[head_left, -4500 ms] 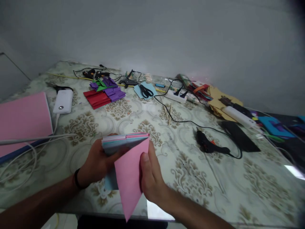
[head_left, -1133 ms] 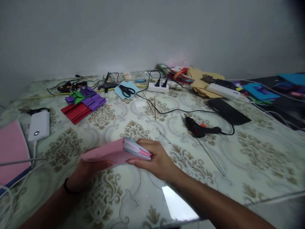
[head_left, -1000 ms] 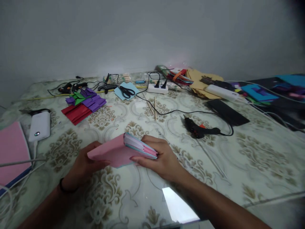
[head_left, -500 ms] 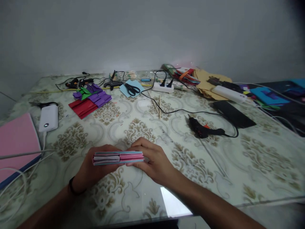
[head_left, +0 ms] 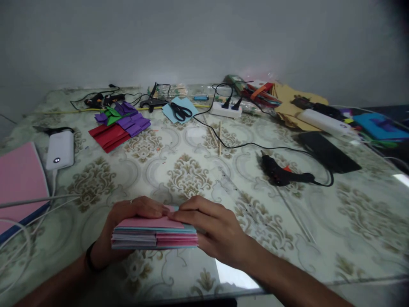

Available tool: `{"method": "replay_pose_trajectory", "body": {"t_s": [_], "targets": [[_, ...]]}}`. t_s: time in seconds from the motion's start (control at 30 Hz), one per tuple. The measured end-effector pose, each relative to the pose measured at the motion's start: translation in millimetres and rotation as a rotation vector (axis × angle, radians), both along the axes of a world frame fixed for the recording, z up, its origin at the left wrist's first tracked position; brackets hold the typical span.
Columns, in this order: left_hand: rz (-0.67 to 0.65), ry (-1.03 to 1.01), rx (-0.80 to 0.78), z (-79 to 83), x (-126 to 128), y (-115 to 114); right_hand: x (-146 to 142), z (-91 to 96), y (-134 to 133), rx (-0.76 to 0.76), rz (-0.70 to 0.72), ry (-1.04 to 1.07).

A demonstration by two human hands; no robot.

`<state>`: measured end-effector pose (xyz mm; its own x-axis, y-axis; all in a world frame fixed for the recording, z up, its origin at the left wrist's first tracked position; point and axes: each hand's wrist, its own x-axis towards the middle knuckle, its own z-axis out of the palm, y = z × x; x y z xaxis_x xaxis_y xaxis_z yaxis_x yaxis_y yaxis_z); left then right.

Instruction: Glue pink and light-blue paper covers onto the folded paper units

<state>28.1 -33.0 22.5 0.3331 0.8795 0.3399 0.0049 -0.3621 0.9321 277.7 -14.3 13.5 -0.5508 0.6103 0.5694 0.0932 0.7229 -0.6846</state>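
Between my two hands is a thick stack of folded paper (head_left: 155, 236), edge toward me. Its layers are grey-white on the left and pink on the right, under light blue sheets, and a pink face shows on top. My left hand (head_left: 137, 209) wraps the left side, fingers on the top face and thumb hidden. My right hand (head_left: 214, 226) grips the right side, fingertips pressing on the top near the middle. The two sets of fingertips almost meet. A dark band is round the left wrist.
A black glue gun (head_left: 284, 170) lies to the right, near a black phone-like slab (head_left: 329, 151). Folded red paper (head_left: 108, 137), purple paper (head_left: 134, 123), scissors (head_left: 180, 111) and a power strip (head_left: 226, 110) are at the back. A white power bank (head_left: 60, 149) and pink sheet (head_left: 22, 179) lie left.
The paper stack has come lower and closer and tilted, so its pink top face now shows. The fingers of both hands have shifted onto that face. The camera view has turned slightly.
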Motion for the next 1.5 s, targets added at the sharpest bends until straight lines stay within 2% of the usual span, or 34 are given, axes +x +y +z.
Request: {"method": "replay_pose_trajectory", "body": {"t_s": [0.23, 0.5, 0.63, 0.73, 0.87, 1.03, 1.13, 1.23, 1.33, 1.5], "targets": [[-0.021, 0.048, -0.138, -10.0, -1.2, -1.7, -2.3, -0.1, -0.2, -0.036, 0.005, -0.008], [-0.101, 0.127, -0.156, -9.6, -1.3, -4.5, 1.3, -1.2, -0.8, -0.002, 0.010, -0.067], [-0.060, 0.033, -0.058, -15.6, 7.7, -7.6, -3.3, -2.5, -1.7, 0.011, 0.008, -0.029], [-0.008, 0.004, 0.028, -16.7, 12.0, -9.0, -8.1, -4.1, -2.6, 0.088, -0.054, -0.013], [0.018, 0.120, 0.149, -7.7, 7.3, -8.2, -10.4, -8.1, -1.5, 0.151, -0.107, 0.022], [0.139, 0.333, 0.317, 6.8, -1.8, -10.0, -9.1, -11.3, 1.4, 0.090, -0.109, 0.064], [0.156, 0.389, 0.326, 9.6, -0.3, -13.6, -11.3, -12.3, 1.1, 0.054, -0.092, 0.052], [0.188, 0.341, 0.277, 7.3, 4.5, -17.4, -15.4, -14.3, -0.2, 0.009, -0.051, 0.081], [0.148, 0.229, 0.235, 2.9, 8.7, -20.8, -19.2, -17.2, -1.3, -0.029, -0.025, 0.103], [0.134, 0.080, 0.117, 0.7, 12.6, -22.7, -22.6, -20.2, -4.9, -0.037, -0.056, 0.144]]}}
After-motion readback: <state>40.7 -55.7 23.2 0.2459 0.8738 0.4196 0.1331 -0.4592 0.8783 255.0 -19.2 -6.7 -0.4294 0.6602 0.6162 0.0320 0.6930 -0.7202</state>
